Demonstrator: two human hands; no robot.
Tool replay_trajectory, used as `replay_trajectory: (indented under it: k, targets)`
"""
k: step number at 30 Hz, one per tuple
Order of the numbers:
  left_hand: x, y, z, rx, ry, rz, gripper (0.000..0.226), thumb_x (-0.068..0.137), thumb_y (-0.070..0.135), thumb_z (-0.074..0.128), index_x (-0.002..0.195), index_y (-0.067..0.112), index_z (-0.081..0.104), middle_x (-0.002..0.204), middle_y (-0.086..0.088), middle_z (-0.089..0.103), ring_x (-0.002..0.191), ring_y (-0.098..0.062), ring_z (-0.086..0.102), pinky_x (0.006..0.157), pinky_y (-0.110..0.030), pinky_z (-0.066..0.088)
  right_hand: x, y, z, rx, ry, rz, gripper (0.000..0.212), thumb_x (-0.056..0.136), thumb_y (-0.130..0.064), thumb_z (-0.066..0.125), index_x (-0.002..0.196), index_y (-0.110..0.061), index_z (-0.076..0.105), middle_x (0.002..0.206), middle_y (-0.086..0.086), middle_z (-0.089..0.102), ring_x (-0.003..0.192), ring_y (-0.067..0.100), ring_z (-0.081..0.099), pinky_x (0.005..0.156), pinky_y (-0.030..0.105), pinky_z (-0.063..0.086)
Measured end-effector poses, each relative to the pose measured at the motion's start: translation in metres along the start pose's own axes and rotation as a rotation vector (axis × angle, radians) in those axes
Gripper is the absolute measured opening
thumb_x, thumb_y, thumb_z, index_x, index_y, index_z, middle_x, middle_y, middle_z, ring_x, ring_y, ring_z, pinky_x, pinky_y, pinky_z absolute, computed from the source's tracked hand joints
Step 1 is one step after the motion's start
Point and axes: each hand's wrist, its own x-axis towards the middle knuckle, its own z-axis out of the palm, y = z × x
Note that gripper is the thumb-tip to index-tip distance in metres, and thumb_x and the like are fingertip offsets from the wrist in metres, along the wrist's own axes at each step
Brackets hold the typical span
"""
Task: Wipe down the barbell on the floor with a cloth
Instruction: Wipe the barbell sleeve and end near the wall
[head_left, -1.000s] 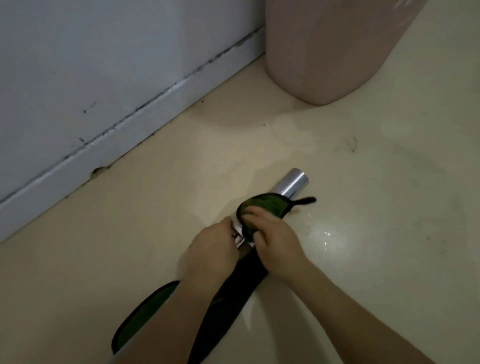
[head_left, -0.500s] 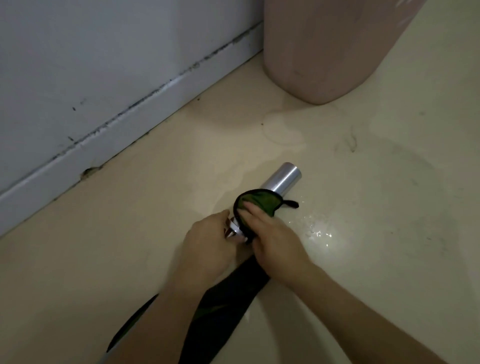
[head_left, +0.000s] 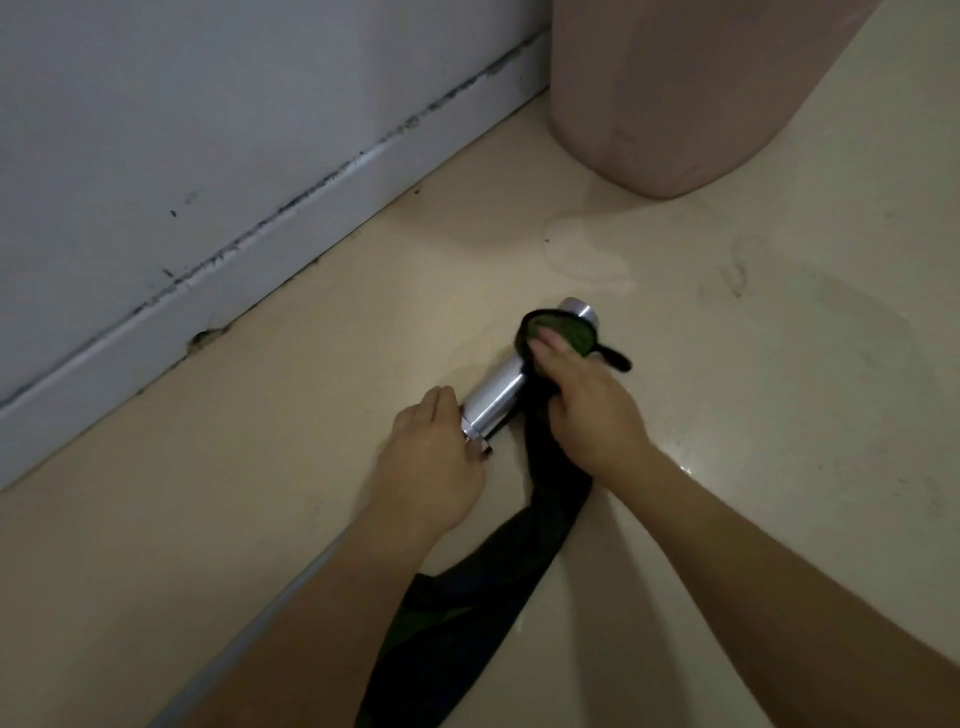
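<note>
While the barbell (head_left: 496, 397) lies flat on the floor (head_left: 234, 545), with its bright metal end pointing away from the person toward the pink bin (head_left: 675, 104), the step in hand appears to be wiping that end section. The cloth (head_left: 563, 332), green with a dark edge, is wrapped over the tip of the bar; its long tail trails back along the floor beneath the right forearm. The right hand (head_left: 589, 415) has its grip closed round the cloth, fingers pressing it onto the metal. The left hand (head_left: 431, 462) has its grip curled over the bar at the collar, just behind the bare section, steadying it.

Procedure, as judged from this position:
1. Hold the left grip firm so the bar cannot roll or slide.
2. Wrap the cloth fully round the metal, then draw it along the whole bare length between tip and collar.
3. Turn the bar a part-turn to reach the underside resting on the floor.
4. Lift the loose tail where possible; a wet patch (head_left: 582, 254) lies between the tip and the bin, and a soaked cloth would likely smear the metal
</note>
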Motion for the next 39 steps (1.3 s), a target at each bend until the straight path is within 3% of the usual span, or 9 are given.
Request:
replay_trajectory:
  k: [2,6,12,18,22,27,31,34,39]
  targets:
    - [-0.006,-0.001,0.009,-0.017,0.026,0.026,0.044,0.083,0.021,0.061,0.122,0.005,0.047,0.121,-0.010,0.053,0.100,-0.030,0.052,0.085,-0.037,0.044,0.009,-0.012,0.011,0.105,0.055,0.124,0.059,0.084,-0.007,0.044,0.141,-0.020,0.040,0.153,-0.003,0.030,0.127,0.027,0.044,0.100,0.033,0.041]
    - [-0.008,-0.007,0.012,-0.116,0.029,-0.019,0.061,0.083,0.017,0.061,0.138,0.008,0.037,0.134,-0.009,0.049,0.111,-0.026,0.054,0.089,-0.042,0.049,-0.031,-0.041,0.043,0.122,-0.173,-0.216,0.063,0.085,-0.007,0.044,0.144,-0.026,0.034,0.153,-0.009,0.028,0.122,0.027,0.048,0.101,0.039,0.043]
    - [0.013,-0.016,0.007,-0.040,-0.020,-0.057,0.041,0.082,0.028,0.063,0.114,0.009,0.047,0.110,-0.008,0.056,0.098,-0.032,0.051,0.082,-0.036,0.038,0.019,-0.011,0.009,0.040,0.030,0.129,0.076,0.081,0.002,0.047,0.148,-0.023,0.020,0.158,-0.004,0.013,0.123,0.032,0.046,0.093,0.038,0.046]
    - [0.048,-0.022,-0.017,-0.143,-0.263,-0.360,0.023,0.067,0.040,0.048,0.076,0.019,0.043,0.089,-0.005,0.056,0.098,-0.036,0.050,0.079,-0.036,0.036,-0.015,-0.042,0.034,0.091,-0.113,-0.007,0.077,0.087,-0.002,0.051,0.150,-0.018,0.010,0.159,0.001,0.003,0.120,0.032,0.049,0.088,0.034,0.045]
    - [0.033,-0.012,-0.008,0.063,0.034,-0.107,0.049,0.079,0.032,0.053,0.122,0.010,0.052,0.118,-0.016,0.054,0.107,-0.038,0.046,0.091,-0.044,0.041,0.040,-0.036,0.026,0.134,0.003,0.127,0.083,0.084,0.001,0.050,0.150,-0.013,0.003,0.159,0.004,-0.002,0.121,0.033,0.047,0.087,0.035,0.044]
    - [0.036,-0.023,-0.005,0.157,-0.073,-0.147,0.076,0.083,0.048,0.059,0.141,0.013,0.027,0.147,-0.019,0.029,0.130,-0.032,0.036,0.100,-0.041,0.038,0.083,-0.028,0.038,0.359,0.069,0.322,0.081,0.090,-0.001,0.046,0.150,-0.015,-0.007,0.157,0.010,0.010,0.135,0.023,0.030,0.108,0.026,0.025]
    - [0.065,-0.041,-0.022,0.079,-0.074,-0.099,0.031,0.083,0.039,0.057,0.101,0.015,0.047,0.098,-0.008,0.055,0.086,-0.029,0.057,0.062,-0.032,0.042,0.039,-0.061,0.072,0.377,-0.048,0.222,0.071,0.093,-0.021,0.049,0.148,-0.024,0.003,0.140,0.013,0.042,0.102,0.022,0.056,0.090,0.040,0.049]
    - [0.080,-0.054,-0.033,-0.022,-0.193,-0.174,0.021,0.083,0.036,0.048,0.091,0.016,0.049,0.095,-0.005,0.061,0.086,-0.029,0.058,0.069,-0.035,0.045,0.018,-0.081,0.080,0.196,-0.166,0.057,0.081,0.087,-0.010,0.058,0.149,-0.019,0.006,0.157,0.007,0.009,0.106,0.026,0.054,0.081,0.039,0.051]
    - [0.081,-0.055,-0.031,0.006,-0.255,-0.193,0.039,0.090,0.040,0.044,0.123,0.020,0.041,0.124,-0.008,0.053,0.108,-0.032,0.053,0.085,-0.040,0.045,0.108,-0.039,0.036,-0.115,-0.041,0.036,0.069,0.079,-0.004,0.052,0.143,-0.017,0.031,0.155,-0.001,0.022,0.114,0.033,0.048,0.085,0.040,0.049]
